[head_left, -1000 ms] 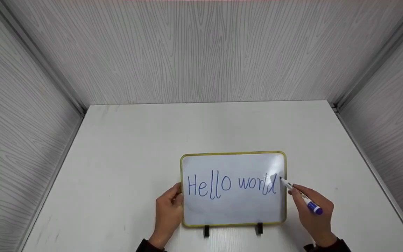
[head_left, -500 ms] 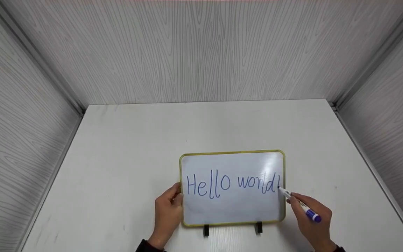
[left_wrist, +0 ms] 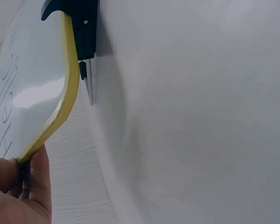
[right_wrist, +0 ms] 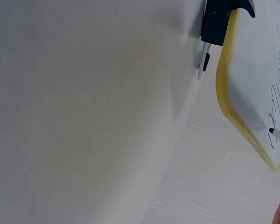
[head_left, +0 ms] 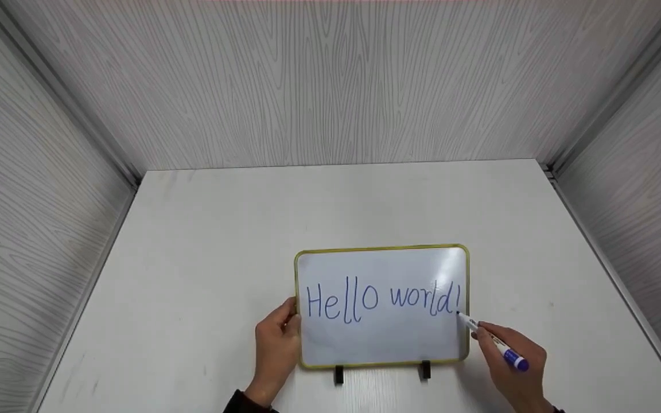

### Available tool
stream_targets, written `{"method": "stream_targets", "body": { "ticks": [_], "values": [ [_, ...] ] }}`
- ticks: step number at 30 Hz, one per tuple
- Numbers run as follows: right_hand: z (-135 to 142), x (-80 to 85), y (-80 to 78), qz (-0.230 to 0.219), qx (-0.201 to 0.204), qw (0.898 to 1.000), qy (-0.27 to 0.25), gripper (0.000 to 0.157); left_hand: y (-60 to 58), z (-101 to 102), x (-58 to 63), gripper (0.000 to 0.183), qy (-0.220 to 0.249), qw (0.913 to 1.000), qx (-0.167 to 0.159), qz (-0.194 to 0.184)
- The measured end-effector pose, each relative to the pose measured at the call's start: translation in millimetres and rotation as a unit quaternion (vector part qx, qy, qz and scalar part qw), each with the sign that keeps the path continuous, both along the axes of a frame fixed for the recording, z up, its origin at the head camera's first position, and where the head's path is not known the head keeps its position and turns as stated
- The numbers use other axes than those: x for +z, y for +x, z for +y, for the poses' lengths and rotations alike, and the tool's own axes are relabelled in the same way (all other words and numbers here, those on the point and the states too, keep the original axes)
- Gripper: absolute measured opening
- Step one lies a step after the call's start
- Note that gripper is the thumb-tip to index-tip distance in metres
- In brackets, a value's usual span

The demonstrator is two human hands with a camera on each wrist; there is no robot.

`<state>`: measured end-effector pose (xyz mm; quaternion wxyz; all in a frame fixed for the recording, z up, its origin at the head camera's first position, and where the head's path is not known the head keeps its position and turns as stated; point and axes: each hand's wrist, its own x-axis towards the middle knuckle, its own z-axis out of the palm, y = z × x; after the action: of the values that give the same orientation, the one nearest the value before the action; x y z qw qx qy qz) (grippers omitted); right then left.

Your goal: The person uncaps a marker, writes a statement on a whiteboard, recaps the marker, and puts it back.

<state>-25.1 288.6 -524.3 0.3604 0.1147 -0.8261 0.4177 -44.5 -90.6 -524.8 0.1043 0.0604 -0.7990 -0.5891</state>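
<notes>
A small whiteboard with a yellow frame leans on a stand with black feet, "Hello world!" written on it in blue. My left hand pinches the board's left edge, thumb in front and fingers behind, as the left wrist view shows at the yellow frame. In my right hand is a white marker with a blue end, held like a pen. Its dark tip is at the bottom of the exclamation mark. The right wrist view catches the marker tip at the writing and only a sliver of the hand.
The board stands on a white table near its front. A grey wood-grain panel rises behind, with side panels at left and right. Black clips grip the board's lower edge.
The marker came down from near the top of the "d" to lower right of it. An exclamation mark's stroke has appeared, and the tip is now at its foot. The left hand stays put.
</notes>
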Motion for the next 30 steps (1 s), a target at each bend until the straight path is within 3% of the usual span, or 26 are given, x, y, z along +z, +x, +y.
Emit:
{"method": "stream_targets", "body": {
  "ticks": [5, 15, 19, 25, 30],
  "values": [
    [-0.2, -2.2, -0.8, -0.006, -0.007, 1.000, 0.021, 0.025, 0.0, -0.2, 0.8, 0.041, -0.016, 0.9995, -0.012, 0.024],
    [-0.8, -1.6, -0.5, -0.002, 0.006, 1.000, 0.007, 0.025, -0.4, 0.3, -0.6, 0.040, -0.037, 0.9990, -0.014, 0.021],
    [-0.2, 1.0, 2.9, -0.029, 0.005, 0.999, -0.026, 0.025, 0.7, 1.4, 0.2, 0.038, -0.032, 0.9993, -0.010, 0.016],
    [-2.4, 11.7, 10.8, -0.084, -0.052, 0.993, -0.071, 0.019, 1.6, 1.5, 1.2, 0.039, -0.029, 0.9996, -0.006, -0.001],
    [-4.6, 20.6, 15.1, -0.084, -0.031, 0.990, -0.110, 0.023, 3.5, -2.7, 2.0, 0.038, -0.059, 0.9982, -0.002, 0.011]
  ]
}}
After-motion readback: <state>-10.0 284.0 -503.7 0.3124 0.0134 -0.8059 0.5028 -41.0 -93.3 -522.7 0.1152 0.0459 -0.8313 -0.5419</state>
